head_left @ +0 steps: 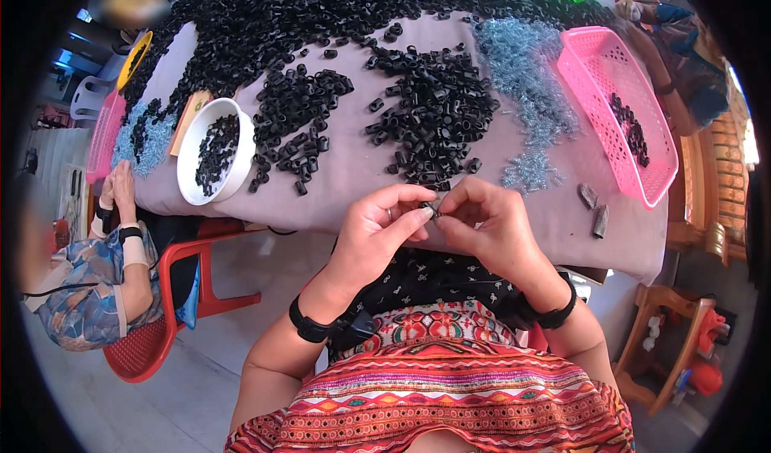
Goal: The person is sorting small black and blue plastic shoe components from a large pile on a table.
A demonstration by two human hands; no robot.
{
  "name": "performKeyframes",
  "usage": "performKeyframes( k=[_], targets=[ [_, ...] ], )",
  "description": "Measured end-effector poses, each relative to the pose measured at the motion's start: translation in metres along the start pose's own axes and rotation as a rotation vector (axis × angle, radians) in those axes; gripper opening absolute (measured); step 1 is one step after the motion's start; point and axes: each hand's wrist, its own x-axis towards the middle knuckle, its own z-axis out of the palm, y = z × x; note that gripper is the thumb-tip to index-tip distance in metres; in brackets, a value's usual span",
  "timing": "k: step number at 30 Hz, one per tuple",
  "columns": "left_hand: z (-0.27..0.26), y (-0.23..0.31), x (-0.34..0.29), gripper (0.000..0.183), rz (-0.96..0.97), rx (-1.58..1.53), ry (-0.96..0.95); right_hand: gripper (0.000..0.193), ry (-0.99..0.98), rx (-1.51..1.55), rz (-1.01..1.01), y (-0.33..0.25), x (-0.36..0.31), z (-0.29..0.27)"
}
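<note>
Hands [377, 232] [482, 220] pinch black piece [428, 207] over table edge [321, 212].

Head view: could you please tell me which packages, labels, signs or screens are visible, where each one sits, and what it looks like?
Card or paper slip: tan, flat, rectangular, on the table, partly tucked under the left side of the white bowl; whether it bears any print cannot be told.
No other packages, signs or screens show.

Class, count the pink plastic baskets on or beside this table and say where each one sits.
2. One pink basket lies on the table's right side, holding a few black pieces. The other is at the left edge, seen partly. More may be hidden beyond the frame.
</note>
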Motion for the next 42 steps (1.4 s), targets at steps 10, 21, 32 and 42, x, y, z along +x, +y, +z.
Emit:
performKeyframes(
  k=[10, 21, 32, 42],
  targets=[
    [-0.006, -0.004, -0.002, 0.021, -0.072, 0.007, -0.039, 0.012, 0.007, -0.053, 0.002, -0.005, 0.0, 0.0],
    [-0.005, -0.003, -0.006, 0.021, -0.181, -0.008, -0.106, 0.014, 0.005, -0.07, -0.119, -0.007, -0.007, 0.005],
    [-0.005, -0.006, -0.007, 0.016, -0.082, 0.029, -0.044, 0.014, 0.158, -0.533, -0.185, -0.013, 0.015, -0.033],
    [-0.009, -0.002, -0.009, 0.014, -0.109, 0.027, -0.007, 0.015, 0.042, -0.73, -0.254, 0.003, 0.02, -0.01]
  ],
)
